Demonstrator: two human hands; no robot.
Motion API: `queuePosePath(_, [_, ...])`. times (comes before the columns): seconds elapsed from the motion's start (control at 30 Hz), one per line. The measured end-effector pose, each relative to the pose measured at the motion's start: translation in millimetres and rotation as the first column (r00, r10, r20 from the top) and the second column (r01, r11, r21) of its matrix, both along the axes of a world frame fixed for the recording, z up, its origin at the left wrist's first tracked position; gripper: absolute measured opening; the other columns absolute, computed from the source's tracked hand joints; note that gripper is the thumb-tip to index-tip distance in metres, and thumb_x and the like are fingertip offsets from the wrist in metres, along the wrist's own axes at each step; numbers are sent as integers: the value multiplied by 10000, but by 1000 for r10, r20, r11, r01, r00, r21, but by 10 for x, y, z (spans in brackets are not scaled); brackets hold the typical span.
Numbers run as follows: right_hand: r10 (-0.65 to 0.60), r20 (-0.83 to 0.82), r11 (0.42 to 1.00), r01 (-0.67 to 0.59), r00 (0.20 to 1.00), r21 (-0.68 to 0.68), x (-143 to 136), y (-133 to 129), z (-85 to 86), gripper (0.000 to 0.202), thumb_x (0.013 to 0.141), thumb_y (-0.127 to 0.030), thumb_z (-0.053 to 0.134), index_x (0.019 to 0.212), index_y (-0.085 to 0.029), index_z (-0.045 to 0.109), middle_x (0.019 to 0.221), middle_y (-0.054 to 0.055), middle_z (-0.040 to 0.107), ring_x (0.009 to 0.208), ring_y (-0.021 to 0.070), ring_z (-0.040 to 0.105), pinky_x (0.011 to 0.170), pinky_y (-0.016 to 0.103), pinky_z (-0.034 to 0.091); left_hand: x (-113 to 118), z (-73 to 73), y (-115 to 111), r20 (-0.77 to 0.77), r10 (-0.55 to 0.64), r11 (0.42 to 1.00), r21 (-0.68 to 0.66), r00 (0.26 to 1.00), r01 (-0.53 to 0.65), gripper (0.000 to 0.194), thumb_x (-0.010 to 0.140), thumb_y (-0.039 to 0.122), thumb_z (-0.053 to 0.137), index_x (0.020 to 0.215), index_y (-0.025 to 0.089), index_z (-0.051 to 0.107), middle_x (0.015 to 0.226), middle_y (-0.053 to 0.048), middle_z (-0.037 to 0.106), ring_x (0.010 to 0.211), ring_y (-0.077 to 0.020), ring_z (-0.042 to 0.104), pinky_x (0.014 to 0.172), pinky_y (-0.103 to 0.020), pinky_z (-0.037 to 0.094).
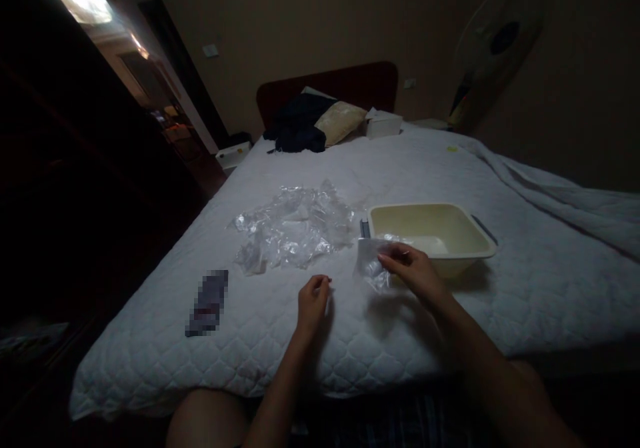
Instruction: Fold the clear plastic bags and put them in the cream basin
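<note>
My right hand [413,268] pinches a small clear plastic bag [373,265], which hangs from the fingers in front of the basin's near left corner. That cream-coloured plastic basin [420,218] has grey handles at its ends; something pale and clear lies inside, too dim to name. My left hand [314,295] is over the quilted bed cover [345,361], fingers curled together, and nothing shows in them. Beyond it a loose heap of clear plastic bags [297,225] is spread across the cover, left of the basin.
A dark pixelated flat object [209,303] lies near the bed's left edge. Dark cloth [303,121], a beige pillow [340,121] and a white box [384,123] are by the headboard [335,78]. A standing fan [500,38] is at the back right.
</note>
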State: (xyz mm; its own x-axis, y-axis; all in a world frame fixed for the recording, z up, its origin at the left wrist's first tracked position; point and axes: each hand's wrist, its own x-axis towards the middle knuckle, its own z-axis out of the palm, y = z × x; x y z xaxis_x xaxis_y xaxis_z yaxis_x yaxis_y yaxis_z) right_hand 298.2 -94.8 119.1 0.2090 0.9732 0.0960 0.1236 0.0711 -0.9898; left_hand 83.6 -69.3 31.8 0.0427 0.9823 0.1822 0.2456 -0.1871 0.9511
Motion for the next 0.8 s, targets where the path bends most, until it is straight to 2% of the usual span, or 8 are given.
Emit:
queuePosePath(0.1, [-22, 32, 999, 21, 999, 38, 314, 134, 197, 338, 596, -408, 693, 791, -140, 628, 722, 38, 640, 635, 148, 584, 598, 272, 476, -46, -29, 192, -338, 140, 963, 264, 931, -49, 220, 803, 292, 451, 911, 161, 591, 911, -91, 611, 896, -210, 558, 817, -367, 426])
queuePosePath(0.17, [-23, 30, 999, 22, 999, 30, 508, 249, 265, 354, 586, -407, 700, 799, -134, 628, 711, 33, 634, 622, 144, 579, 586, 274, 481, -48, -113, 289, -458, 188, 935, 355, 869, -15, 218, 809, 240, 429, 948, 160, 576, 924, -92, 606, 898, -207, 553, 811, -364, 433])
queuePosePath(0.27, [-27, 41, 1000, 26, 999, 14, 733, 434, 280, 343, 587, -406, 698, 774, -128, 626, 691, 28, 624, 608, 136, 568, 565, 267, 482, -29, -289, 370, -575, 226, 895, 442, 786, 66, 183, 795, 188, 429, 887, 166, 586, 910, -94, 607, 880, -212, 557, 798, -375, 443])
queuePosePath(0.33, [-38, 47, 999, 39, 998, -6, 828, 552, 247, 321, 590, -388, 698, 761, -128, 623, 686, 26, 619, 606, 129, 561, 554, 253, 478, -21, -382, 388, -607, 252, 874, 477, 754, 91, 167, 793, 174, 434, 870, 169, 583, 930, -98, 601, 897, -215, 550, 817, -383, 437])
queuePosePath(0.43, [-29, 53, 997, 32, 998, -63, 902, 702, 169, 277, 600, -348, 693, 751, -128, 620, 685, 26, 617, 607, 123, 556, 547, 239, 474, -28, -437, 388, -621, 264, 867, 488, 738, 101, 158, 796, 168, 439, 875, 166, 576, 943, -98, 595, 913, -212, 539, 835, -377, 432])
queuePosePath(0.63, [78, 117, 967, -46, 990, -251, 925, 911, 38, 215, 578, -274, 715, 699, -129, 613, 627, 13, 599, 571, 112, 543, 539, 234, 471, -39, -406, 380, -612, 254, 875, 475, 749, 91, 159, 797, 166, 438, 880, 167, 574, 950, -90, 590, 909, -204, 537, 834, -375, 434])
queuePosePath(0.8, [164, 129, 910, -100, 978, -403, 848, 1011, -1, 195, 577, -250, 721, 666, -144, 584, 570, -9, 568, 539, 101, 535, 556, 241, 478, -30, -400, 378, -614, 258, 882, 464, 746, 76, 161, 792, 163, 438, 868, 173, 579, 943, -89, 597, 906, -211, 541, 819, -384, 436])
